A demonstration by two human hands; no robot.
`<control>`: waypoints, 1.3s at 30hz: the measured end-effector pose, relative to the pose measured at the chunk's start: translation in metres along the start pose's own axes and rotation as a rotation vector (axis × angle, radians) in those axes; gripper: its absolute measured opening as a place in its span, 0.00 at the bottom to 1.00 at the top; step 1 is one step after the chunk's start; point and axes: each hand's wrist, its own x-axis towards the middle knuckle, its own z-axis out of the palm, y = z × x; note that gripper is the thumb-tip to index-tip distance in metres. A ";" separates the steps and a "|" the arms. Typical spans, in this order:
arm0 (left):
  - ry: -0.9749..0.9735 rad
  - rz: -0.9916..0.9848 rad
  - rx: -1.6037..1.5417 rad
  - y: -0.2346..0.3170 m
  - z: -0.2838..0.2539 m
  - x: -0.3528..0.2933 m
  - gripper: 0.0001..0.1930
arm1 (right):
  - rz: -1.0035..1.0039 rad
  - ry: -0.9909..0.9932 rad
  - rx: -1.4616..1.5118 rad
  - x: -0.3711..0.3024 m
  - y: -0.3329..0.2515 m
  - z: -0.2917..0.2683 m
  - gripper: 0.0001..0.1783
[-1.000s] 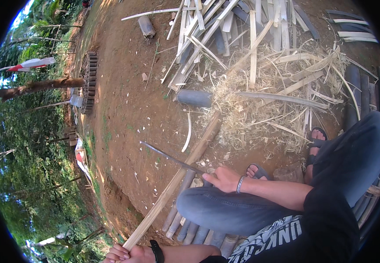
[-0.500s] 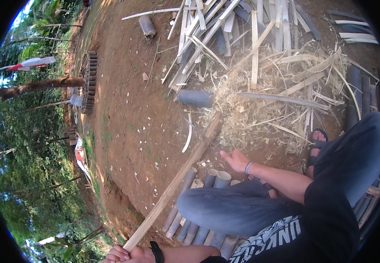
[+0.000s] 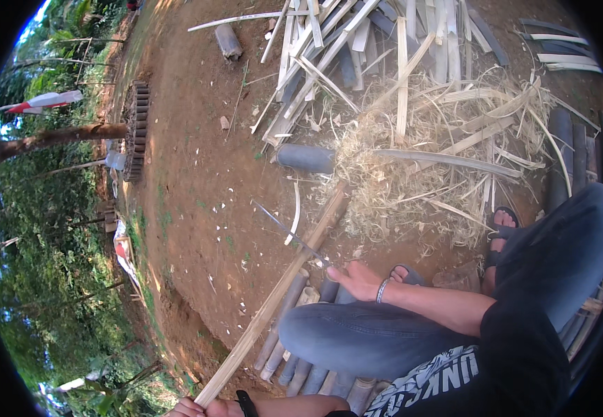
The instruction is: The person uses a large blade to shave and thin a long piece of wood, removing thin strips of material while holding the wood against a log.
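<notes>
A long split bamboo strip point(image 3: 280, 292) runs from the lower left up to the shavings pile. My left hand point(image 3: 201, 406) grips its near end at the bottom edge. My right hand point(image 3: 357, 279) is closed on the handle of a long thin knife point(image 3: 287, 231), whose blade points up and left across the strip. My knees in blue jeans point(image 3: 357, 333) sit just below the hand.
A heap of bamboo shavings point(image 3: 413, 167) and split slats point(image 3: 357, 48) lies ahead. A dark bamboo tube point(image 3: 305, 158) rests beside it. Round bamboo poles point(image 3: 294, 347) lie under my legs. A dirt slope drops to trees point(image 3: 44, 292) at left.
My right hand with the knife rose toward the shavings half a second ago, then came back down; the blade again lies across the strip. The left hand has not moved.
</notes>
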 end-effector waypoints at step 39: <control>0.082 -0.012 0.024 -0.013 -0.008 0.007 0.26 | 0.119 0.141 -0.118 0.061 0.060 -0.038 0.44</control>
